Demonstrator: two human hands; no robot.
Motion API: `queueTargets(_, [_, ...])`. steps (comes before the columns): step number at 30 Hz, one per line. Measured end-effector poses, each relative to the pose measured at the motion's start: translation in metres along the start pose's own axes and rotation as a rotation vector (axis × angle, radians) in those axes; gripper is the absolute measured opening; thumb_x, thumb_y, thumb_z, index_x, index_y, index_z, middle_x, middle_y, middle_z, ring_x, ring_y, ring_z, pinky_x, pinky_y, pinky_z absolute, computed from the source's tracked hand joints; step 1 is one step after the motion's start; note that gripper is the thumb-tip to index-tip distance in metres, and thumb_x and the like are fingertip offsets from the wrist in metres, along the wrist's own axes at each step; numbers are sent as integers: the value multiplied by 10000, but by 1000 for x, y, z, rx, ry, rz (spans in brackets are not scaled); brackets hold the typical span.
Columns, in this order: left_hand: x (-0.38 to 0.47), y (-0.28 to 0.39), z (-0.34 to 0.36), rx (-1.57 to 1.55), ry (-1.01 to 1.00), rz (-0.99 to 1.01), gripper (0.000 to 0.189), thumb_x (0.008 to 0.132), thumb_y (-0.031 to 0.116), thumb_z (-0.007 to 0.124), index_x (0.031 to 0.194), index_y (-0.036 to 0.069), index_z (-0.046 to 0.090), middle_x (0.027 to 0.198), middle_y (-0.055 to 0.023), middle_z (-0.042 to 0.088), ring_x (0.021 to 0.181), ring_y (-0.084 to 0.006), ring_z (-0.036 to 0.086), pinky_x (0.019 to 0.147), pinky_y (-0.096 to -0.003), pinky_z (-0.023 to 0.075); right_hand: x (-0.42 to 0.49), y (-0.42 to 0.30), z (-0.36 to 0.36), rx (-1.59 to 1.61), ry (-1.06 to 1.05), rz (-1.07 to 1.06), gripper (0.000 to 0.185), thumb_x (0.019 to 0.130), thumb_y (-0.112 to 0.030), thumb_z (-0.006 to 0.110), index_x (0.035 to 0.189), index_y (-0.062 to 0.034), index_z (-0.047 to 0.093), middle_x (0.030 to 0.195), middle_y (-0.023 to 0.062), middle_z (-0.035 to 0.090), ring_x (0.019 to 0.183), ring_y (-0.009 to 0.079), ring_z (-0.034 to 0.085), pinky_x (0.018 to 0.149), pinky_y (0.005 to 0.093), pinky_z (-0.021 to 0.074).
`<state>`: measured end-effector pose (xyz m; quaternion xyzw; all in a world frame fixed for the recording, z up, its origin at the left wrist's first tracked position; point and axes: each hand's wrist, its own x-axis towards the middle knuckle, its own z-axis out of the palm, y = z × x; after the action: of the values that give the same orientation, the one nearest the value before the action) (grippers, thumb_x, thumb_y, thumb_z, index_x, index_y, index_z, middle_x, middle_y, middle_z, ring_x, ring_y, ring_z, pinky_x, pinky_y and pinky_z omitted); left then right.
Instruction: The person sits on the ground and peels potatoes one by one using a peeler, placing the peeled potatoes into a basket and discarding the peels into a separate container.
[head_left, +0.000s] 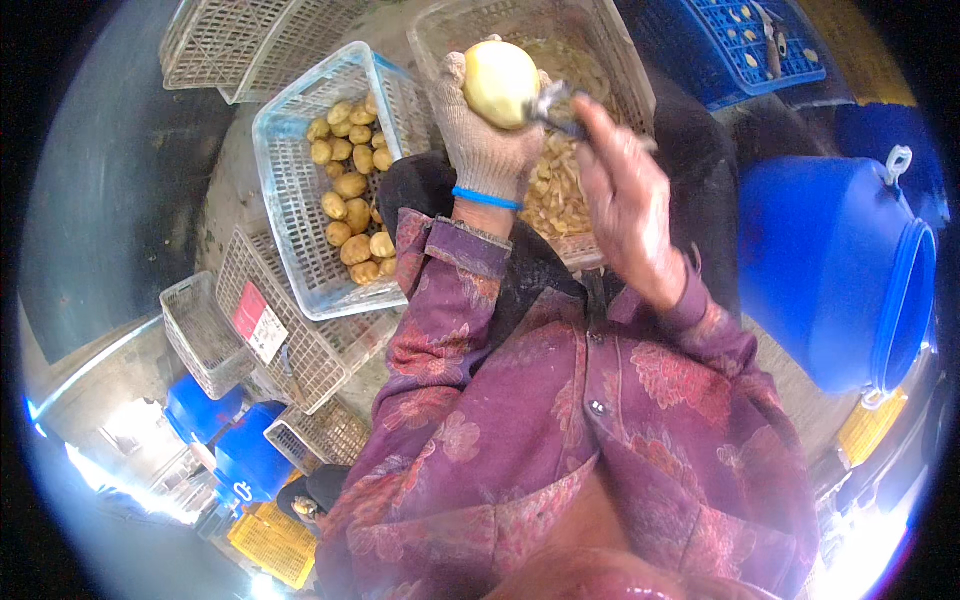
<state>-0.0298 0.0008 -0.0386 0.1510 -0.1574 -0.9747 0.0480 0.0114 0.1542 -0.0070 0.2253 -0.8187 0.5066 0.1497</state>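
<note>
A beige knit glove with a blue cuff edge covers my left hand (491, 154). It grips a large, round potato (501, 82) whose pale yellow surface looks peeled. My bare right hand (630, 199), blurred, holds a peeler (553, 109) with its metal head against the potato's right side. Below both hands stands a whitish plastic crate (641, 67), with a heap of peelings (559, 199) inside. To the left, a pale blue plastic crate (281, 225) holds several brownish-yellow potatoes (350, 185); my left sleeve hides part of it.
A blue crate (739, 75) at upper right carries a knife (771, 45) and pale scraps. On the right lies a blue plastic drum (817, 270). Several lattice crates (300, 345) stand at left, one bearing a red-and-white label (260, 322). More blue drums (255, 450) are at lower left.
</note>
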Motion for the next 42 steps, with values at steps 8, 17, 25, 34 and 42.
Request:
queueTargets(8, [0,-7,6,95,182,78,413,954,431,446,1117,67,554,1051,-106,626,951,-261,622,852,-408,533,23,-1,23,-92,-16,104,396,874,-141,607,1265,-120,550,788,148,569,630,363,599,527,443,481])
queueTargets(17, [-9,-8,11,91,63,5,539,927,504,467,1166,26,533,1044,-141,628,953,-309,615,802,-403,542,9,9,-7,-12,17,32,387,859,-72,608,1243,-70,562,760,146,558,678,318,593,601,396,484])
queueTargets(25, [4,1,1,-7,6,37,354,875,355,617,1080,68,580,971,-99,632,924,-232,627,821,-376,536,-4,-10,16,-39,-93,104,448,844,-120,629,1282,-148,545,809,157,571,696,370,606,604,438,504])
queueTargets(34, [-5,-9,18,-35,84,52,468,924,468,499,1148,63,572,1070,-127,634,1025,-272,594,900,-423,494,44,11,7,1,-25,51,358,878,-100,587,1233,-59,567,806,174,592,734,346,608,642,404,487])
queueTargets(42, [11,-2,5,-60,-7,57,513,928,458,512,1148,-6,529,1080,-185,615,1003,-308,598,909,-466,511,-12,-18,0,10,-155,110,402,850,-26,607,1250,-44,563,904,173,612,807,309,624,725,376,503])
